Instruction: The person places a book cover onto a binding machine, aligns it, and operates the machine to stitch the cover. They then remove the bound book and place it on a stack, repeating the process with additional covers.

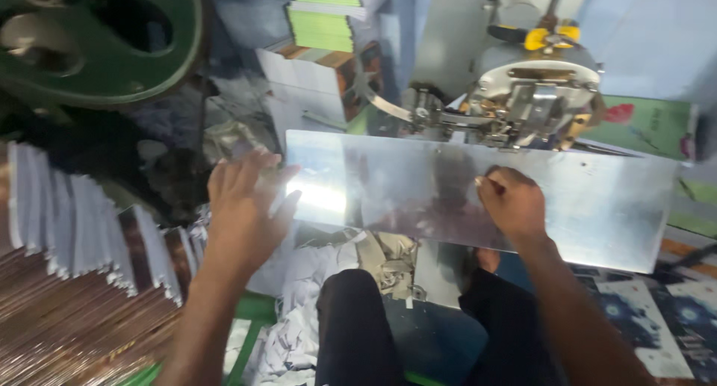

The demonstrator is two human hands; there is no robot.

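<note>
A shiny metal work plate (597, 199) stretches across the middle of the head view, below a grey machine head (534, 87) with yellow knobs. My left hand (243, 207) hovers flat with fingers spread at the plate's left edge, holding nothing. My right hand (511, 203) rests on the plate below the machine head, fingers curled into a fist; whether it pinches anything is hidden. My dark-trousered knees (351, 319) show below the plate.
A fanned row of booklets (82, 222) lies at the left, over a brown stack (52, 326). A green flywheel (97, 42) fills the top left. Stacked green-edged booklets (321, 20) stand behind. Paper scraps (299, 326) and printed sheets (657, 319) lie below.
</note>
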